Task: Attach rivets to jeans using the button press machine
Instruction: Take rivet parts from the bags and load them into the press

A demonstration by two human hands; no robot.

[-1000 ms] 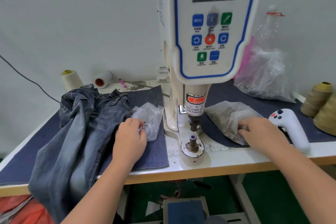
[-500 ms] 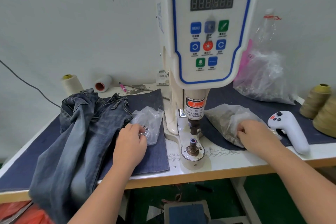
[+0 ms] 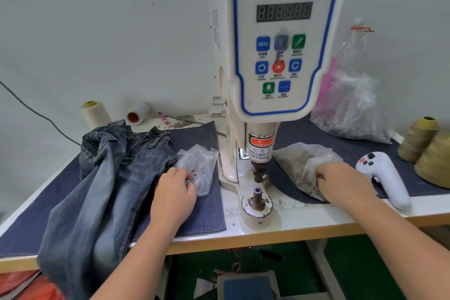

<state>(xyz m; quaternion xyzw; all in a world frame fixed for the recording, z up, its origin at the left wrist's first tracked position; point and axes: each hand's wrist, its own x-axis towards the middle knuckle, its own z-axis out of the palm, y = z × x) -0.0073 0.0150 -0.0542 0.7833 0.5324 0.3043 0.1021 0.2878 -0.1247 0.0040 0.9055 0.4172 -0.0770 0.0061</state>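
Observation:
A white servo button machine (image 3: 280,44) stands mid-table, its lower die post (image 3: 257,196) bare. Faded blue jeans (image 3: 104,178) lie crumpled at the left and hang over the table's front edge. My left hand (image 3: 174,193) reaches into a small clear bag (image 3: 202,165) beside the jeans, fingers curled round shiny metal rivet pieces (image 3: 193,175). My right hand (image 3: 343,184) has its fingertips curled inside a second clear bag (image 3: 302,165) of small brownish parts, right of the machine; what they pinch is hidden.
A white handheld controller (image 3: 387,178) lies right of my right hand. Thread cones (image 3: 428,148) stand at the far right, a big plastic bag (image 3: 353,109) behind. Two spools (image 3: 95,114) sit at the back left. A foot pedal (image 3: 246,286) is under the table.
Both hands stay in their bags, fingers shifting slightly. My head has tilted up a little, showing more of the machine's panel.

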